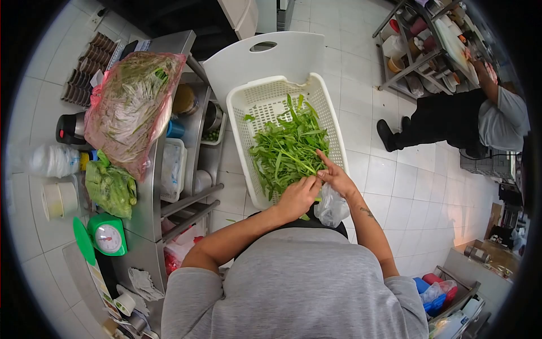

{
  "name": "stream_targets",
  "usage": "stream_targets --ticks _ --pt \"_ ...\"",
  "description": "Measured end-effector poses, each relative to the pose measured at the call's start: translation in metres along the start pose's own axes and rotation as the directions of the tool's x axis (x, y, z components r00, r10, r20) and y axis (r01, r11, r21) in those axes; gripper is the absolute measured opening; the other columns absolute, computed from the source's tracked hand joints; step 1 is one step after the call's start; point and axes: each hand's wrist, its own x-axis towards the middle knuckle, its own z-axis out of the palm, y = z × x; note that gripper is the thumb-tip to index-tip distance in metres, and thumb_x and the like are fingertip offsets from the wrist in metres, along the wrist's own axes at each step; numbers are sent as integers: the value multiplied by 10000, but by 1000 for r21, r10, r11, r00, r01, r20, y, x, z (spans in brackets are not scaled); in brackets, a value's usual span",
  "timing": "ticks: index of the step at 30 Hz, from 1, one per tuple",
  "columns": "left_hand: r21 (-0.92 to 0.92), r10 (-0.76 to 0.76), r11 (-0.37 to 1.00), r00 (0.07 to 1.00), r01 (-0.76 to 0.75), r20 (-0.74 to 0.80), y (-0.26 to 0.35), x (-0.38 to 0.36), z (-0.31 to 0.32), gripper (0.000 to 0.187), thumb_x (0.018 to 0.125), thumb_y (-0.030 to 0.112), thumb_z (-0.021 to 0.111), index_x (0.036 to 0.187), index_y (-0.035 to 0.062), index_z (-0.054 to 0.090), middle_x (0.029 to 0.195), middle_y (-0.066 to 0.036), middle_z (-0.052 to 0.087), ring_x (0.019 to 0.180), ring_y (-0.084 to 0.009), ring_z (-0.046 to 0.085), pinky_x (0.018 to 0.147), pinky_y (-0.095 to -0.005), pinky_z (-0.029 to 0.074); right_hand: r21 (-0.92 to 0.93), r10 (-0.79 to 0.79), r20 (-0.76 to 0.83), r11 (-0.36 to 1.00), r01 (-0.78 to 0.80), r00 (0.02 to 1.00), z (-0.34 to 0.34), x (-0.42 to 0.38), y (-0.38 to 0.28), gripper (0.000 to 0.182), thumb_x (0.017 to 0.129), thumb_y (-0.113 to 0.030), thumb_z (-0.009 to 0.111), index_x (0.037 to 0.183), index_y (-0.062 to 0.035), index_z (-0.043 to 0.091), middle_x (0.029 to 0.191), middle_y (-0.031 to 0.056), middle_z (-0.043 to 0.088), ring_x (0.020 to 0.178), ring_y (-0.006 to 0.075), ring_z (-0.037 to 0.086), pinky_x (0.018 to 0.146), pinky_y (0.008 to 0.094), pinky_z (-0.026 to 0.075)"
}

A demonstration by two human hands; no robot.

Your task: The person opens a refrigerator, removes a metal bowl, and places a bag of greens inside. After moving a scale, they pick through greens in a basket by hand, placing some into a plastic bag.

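A white perforated plastic basket (pixel 240 107) in front of me holds a loose heap of leafy greens (pixel 291 144) with long thin stems. Over the basket's near end, my left hand (pixel 300 198) pinches a green stem, fingers curled down. Just to its right, my right hand (pixel 337 176) grips the same bunch of stems between thumb and fingers, the two hands almost touching. Under my right hand lies a clear plastic bag (pixel 332 209), near my lap. Some stem ends poke out below my left hand.
At left, a steel table (pixel 148 198) carries a pink bag of greens (pixel 132 107), bagged leafy vegetables (pixel 110 186) and a green scale (pixel 109 237). A white plastic chair (pixel 226 62) stands behind the basket. Another person (pixel 451 121) stands at right by a loaded rack (pixel 415 70).
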Motion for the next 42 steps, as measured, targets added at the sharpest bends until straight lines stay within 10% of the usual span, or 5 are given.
stream_targets --ticks 14,21,29,35,42 --pt "209 -52 976 998 59 -39 -39 2 3 228 730 68 554 942 -15 552 919 -128 494 840 -287 552 638 -373 502 -56 104 120 994 -98 987 12 -8 -20 697 924 -100 537 1483 -116 121 668 20 561 630 89 504 681 227 408" --pt "-271 -211 943 977 194 -35 -41 -25 6 174 713 44 601 886 28 593 859 -109 523 797 -278 554 651 -376 462 16 141 228 989 -148 963 28 -20 -20 666 916 -83 531 1478 -129 176 652 -13 503 631 81 474 647 219 386" --pt "-755 -882 365 463 545 -92 -102 -23 -70 124 881 148 540 839 60 618 786 -14 589 680 -128 515 638 -290 423 -276 -15 66 961 33 998 14 6 -98 650 885 -120 574 1457 -181 269 729 4 592 661 73 483 702 223 418" --pt "-793 -719 454 693 406 -57 -126 -30 -123 207 895 271 585 919 66 580 758 -2 584 677 -125 521 626 -284 428 -946 -436 -161 324 -12 886 -38 37 -84 452 819 -216 647 1254 -162 537 892 103 677 834 265 644 772 391 502" --pt "-115 -592 786 793 608 144 -94 -31 -22 193 838 185 623 951 41 562 847 -178 609 757 -364 598 655 -444 465 -968 111 -235 65 -243 966 0 42 33 222 762 -287 672 894 -109 679 879 143 669 848 313 639 740 413 508"
